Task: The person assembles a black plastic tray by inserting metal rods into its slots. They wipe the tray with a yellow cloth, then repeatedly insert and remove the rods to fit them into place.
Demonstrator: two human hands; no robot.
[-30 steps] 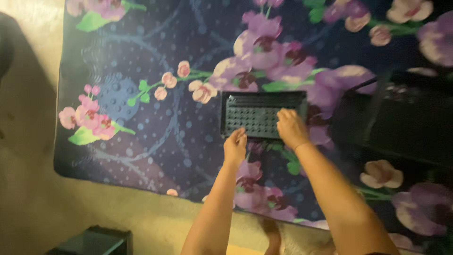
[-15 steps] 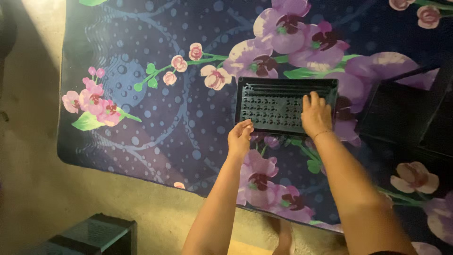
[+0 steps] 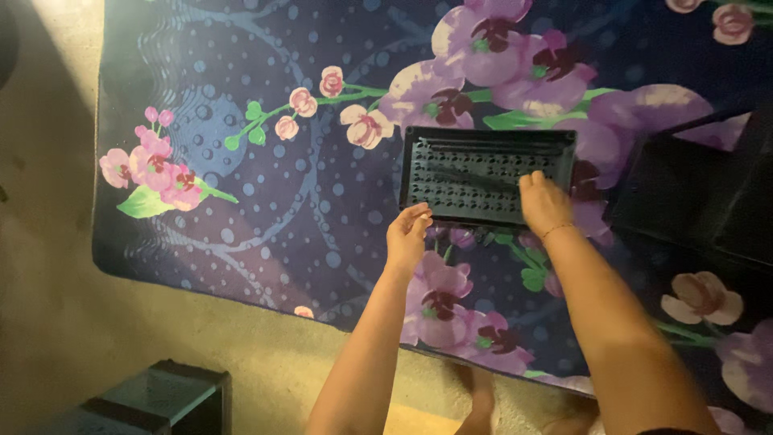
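A black rectangular tray (image 3: 475,173) with rows of small cells lies flat on a dark blue floral mat (image 3: 266,185). My left hand (image 3: 407,238) touches the tray's near left corner, fingers curled at its edge. My right hand (image 3: 544,203) rests on the tray's near right part, fingers spread over the cells. I cannot tell whether either hand grips the tray or only rests on it.
A stack of black objects (image 3: 696,197) sits on the mat just right of the tray. A dark box (image 3: 157,399) stands on the beige floor at the lower left. The mat's edge runs along the left and bottom.
The view has shifted, so the tray sits more to the right and lower in frame. Both hands stay at the tray's near edge; the left hand now touches its corner.
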